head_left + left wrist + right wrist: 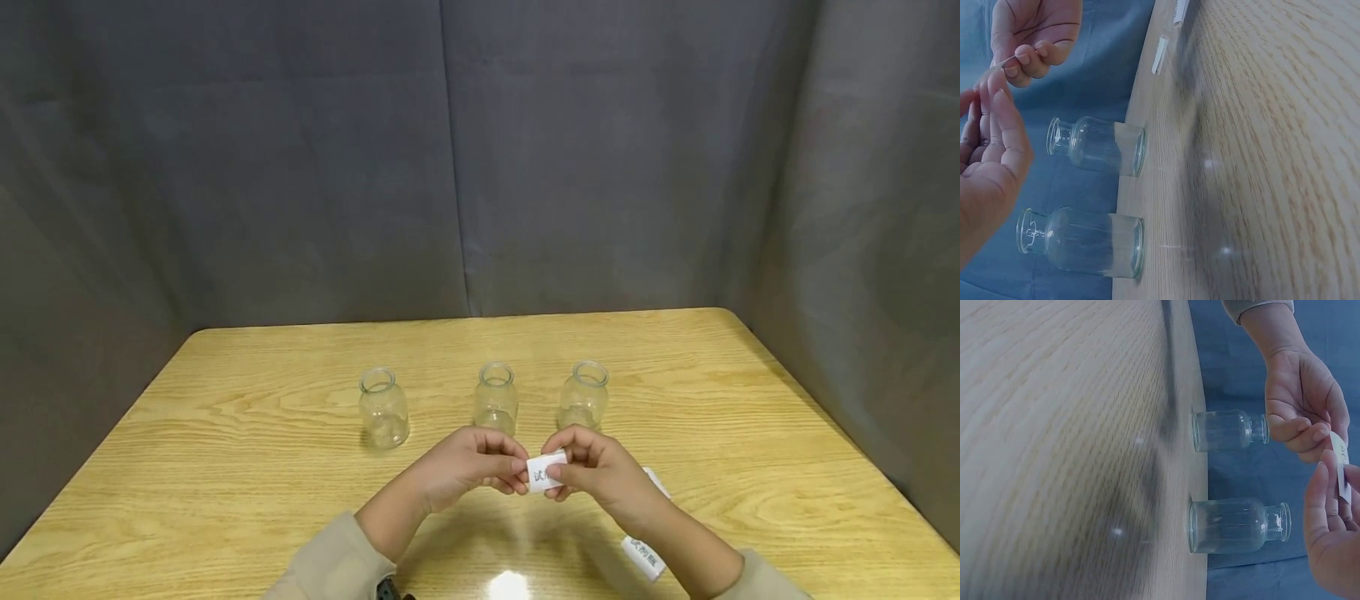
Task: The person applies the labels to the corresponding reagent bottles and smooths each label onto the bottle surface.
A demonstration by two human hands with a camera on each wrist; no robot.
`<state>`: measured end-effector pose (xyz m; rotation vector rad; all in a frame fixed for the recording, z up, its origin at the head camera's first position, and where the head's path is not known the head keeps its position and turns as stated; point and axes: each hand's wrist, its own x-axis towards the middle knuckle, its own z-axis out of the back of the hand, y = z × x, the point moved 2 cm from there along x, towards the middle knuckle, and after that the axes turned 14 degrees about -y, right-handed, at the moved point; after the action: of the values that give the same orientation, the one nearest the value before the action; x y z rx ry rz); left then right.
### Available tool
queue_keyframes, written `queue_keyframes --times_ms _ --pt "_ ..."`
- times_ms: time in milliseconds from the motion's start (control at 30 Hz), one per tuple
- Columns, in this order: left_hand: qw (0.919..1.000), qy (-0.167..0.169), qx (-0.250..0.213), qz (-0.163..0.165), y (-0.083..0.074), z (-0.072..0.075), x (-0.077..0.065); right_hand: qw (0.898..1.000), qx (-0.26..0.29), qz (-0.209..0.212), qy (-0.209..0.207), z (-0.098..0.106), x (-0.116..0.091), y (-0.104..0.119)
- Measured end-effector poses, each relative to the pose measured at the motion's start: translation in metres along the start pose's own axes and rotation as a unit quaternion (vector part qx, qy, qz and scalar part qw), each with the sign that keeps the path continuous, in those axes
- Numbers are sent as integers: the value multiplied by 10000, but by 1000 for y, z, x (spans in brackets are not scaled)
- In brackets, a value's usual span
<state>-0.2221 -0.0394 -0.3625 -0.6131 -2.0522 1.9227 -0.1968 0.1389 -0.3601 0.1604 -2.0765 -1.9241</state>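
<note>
Between both hands, above the table, is a small white paper label (542, 472) with dark printed characters. My left hand (476, 468) pinches its left end between thumb and fingers. The right hand (600, 473) pinches the other end, its thumb covering part of the print. In the right wrist view the label (1340, 464) looks thin and is seen at a slant. Behind the hands stand three clear glass jars, all upright and without lids: a left jar (385, 410), a middle jar (496, 402) and a right jar (583, 396). The hands overlap the lower edge of the middle and right jars.
Two more white labels lie on the wooden table (225, 467) by the right forearm: a printed, curled one (643, 558) nearer me and another (657, 482) partly hidden by the wrist. Grey cloth (300, 167) hangs behind the table and along its sides.
</note>
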Motion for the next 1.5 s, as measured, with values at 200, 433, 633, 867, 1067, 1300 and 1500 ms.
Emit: queue_keyframes --times_ms 200,433,633,867,1067,1300,1500 --pt "10000 30 -35 -25 1 -1 0 10000 11 -38 15 -1 0 -1" --pt "9999 86 -16 -75 2 -1 0 9999 79 -90 69 -1 -1 -3" --pt "9997 155 -21 -168 2 0 -1 9998 71 -155 113 -1 -1 -5" --pt "9997 148 -87 -190 5 -1 -1 9996 13 -229 153 0 -2 -7" --pt "9998 -29 -86 -158 7 -1 -1 9996 -5 -201 181 1 -2 -7" --pt "9997 -180 -190 -25 8 0 -1 9998 -117 -172 52 -1 0 -7" --pt "9992 -297 -248 61 9 0 0 9997 -220 -64 3 -5 1 -4"
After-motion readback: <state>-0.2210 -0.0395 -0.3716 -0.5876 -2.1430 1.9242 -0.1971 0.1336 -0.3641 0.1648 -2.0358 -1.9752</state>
